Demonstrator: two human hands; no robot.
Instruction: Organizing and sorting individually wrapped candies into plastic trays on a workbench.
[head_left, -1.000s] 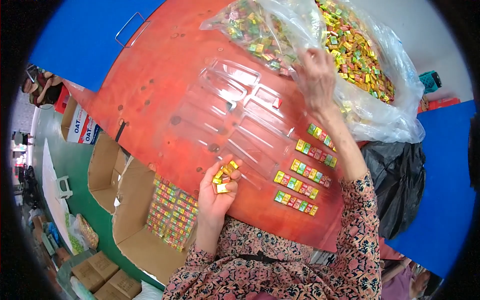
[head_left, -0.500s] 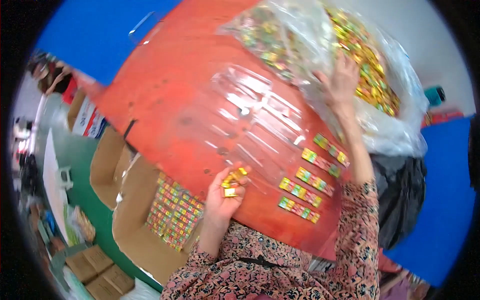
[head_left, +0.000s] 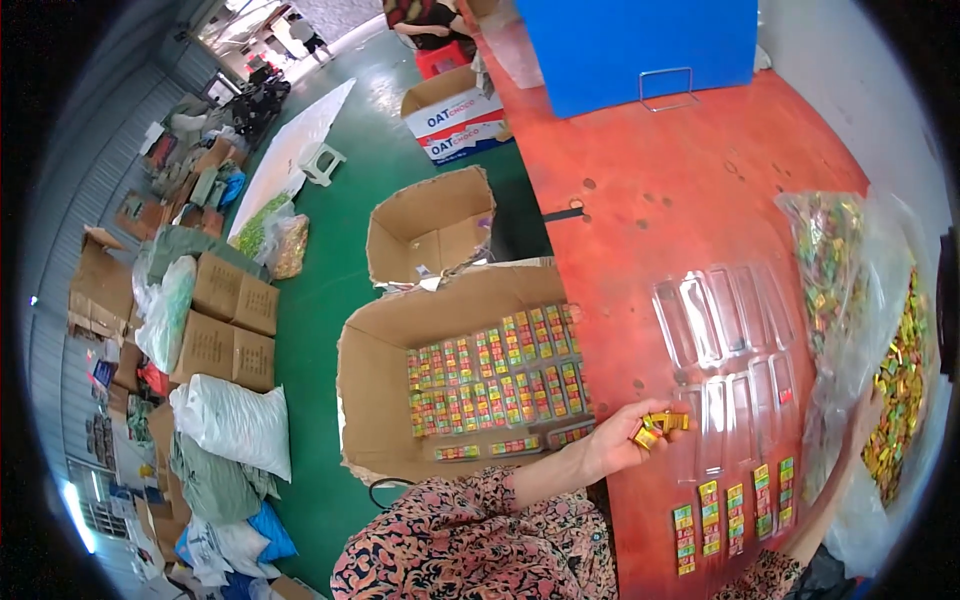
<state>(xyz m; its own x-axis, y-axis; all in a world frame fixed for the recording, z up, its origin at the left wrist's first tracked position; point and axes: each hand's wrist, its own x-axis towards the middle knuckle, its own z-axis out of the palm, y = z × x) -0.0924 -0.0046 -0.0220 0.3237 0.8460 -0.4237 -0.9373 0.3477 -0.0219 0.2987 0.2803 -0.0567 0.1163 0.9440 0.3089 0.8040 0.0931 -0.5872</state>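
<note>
My left hand (head_left: 622,438) is closed around several small gold-wrapped candies (head_left: 660,428), held at the near left edge of the clear plastic tray (head_left: 725,360). This tray lies on the red table with long moulded compartments, and a small reddish piece shows in one at its right. Nearer me, several rows of colourful wrapped candies (head_left: 735,515) stand side by side. At the far right, my right hand (head_left: 868,412) reaches to the edge of an open plastic bag (head_left: 905,390) full of loose gold and green candies; its fingers are blurred and partly hidden.
Left of the table stands an open carton (head_left: 375,400) with filled candy trays inside. Behind it are another carton (head_left: 400,250) and a white printed carton (head_left: 455,120). A blue panel (head_left: 640,50) with a metal handle is at the table's far end. Sacks (head_left: 235,425) lie along the left.
The view has swung to the left, so the table now sits at the right. My left hand still holds candies by the tray; my right hand remains at the bag.
</note>
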